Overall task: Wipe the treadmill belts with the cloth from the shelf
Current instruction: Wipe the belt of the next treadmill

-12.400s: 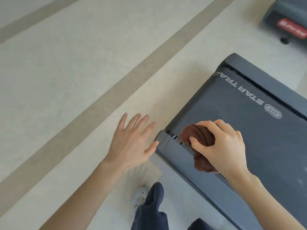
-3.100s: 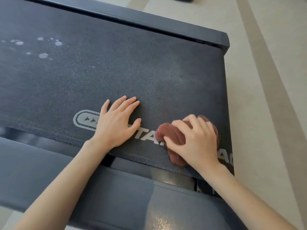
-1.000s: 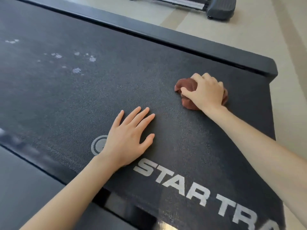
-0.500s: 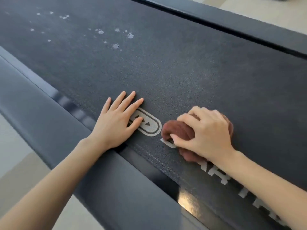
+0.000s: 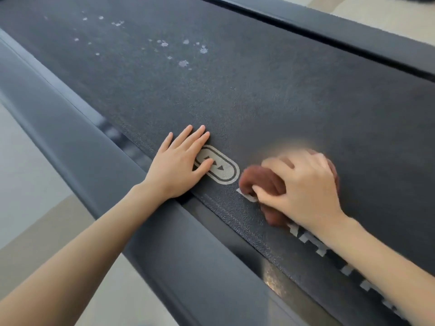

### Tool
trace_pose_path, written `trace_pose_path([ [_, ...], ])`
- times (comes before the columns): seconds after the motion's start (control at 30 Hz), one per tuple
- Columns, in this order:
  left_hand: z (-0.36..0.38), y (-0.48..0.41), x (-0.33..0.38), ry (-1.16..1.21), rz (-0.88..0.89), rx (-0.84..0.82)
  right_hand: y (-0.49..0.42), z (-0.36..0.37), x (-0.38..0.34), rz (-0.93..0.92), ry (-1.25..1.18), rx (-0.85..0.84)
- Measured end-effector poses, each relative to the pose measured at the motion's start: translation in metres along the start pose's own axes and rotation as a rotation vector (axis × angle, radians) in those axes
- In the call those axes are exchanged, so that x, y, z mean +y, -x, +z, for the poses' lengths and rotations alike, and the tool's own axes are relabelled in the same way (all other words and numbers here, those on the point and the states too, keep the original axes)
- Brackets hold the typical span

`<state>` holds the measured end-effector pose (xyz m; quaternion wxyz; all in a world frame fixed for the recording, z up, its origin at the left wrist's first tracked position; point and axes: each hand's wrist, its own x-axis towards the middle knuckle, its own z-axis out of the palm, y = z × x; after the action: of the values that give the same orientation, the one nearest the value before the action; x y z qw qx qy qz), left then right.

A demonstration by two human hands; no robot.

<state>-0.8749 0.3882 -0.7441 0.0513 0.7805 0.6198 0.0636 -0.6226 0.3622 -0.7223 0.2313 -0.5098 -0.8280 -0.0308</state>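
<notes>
A gym or workout room, a big treadmill (image 5: 179, 267) filling the view, its wide dark belt (image 5: 270, 95) with an oval arrow logo (image 5: 220, 169) and white letters (image 5: 310, 241), smooth grey side rails (image 5: 58, 109) along its 2 long edges, pale floor (image 5: 21, 165) with a tan stripe (image 5: 35, 236) beside it

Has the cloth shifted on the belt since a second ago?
Yes. The cloth, in the right hand, has come back from near the far rail to beside the oval logo.

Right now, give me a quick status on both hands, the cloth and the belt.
Left hand flat on belt. Right hand grips cloth, pressed on belt. White specks farther up; nothing blocking.
</notes>
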Motion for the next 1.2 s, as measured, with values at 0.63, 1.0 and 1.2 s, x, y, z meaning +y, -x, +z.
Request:
trace_pose_path([
  [0.63, -0.04, 0.015, -0.064, -0.205, 0.037, -0.093, -0.141, 0.072, -0.002, 0.292, 0.146, 0.052],
  [1.0, -0.038, -0.053, -0.161, -0.069, 0.098, -0.077, -0.049, 0.044, -0.062, -0.161, -0.086, 0.007],
  [1.2, -0.03, -0.088, -0.171, -0.019, 0.144, -0.067, -0.217, 0.117, -0.041, 0.234, 0.173, 0.088],
])
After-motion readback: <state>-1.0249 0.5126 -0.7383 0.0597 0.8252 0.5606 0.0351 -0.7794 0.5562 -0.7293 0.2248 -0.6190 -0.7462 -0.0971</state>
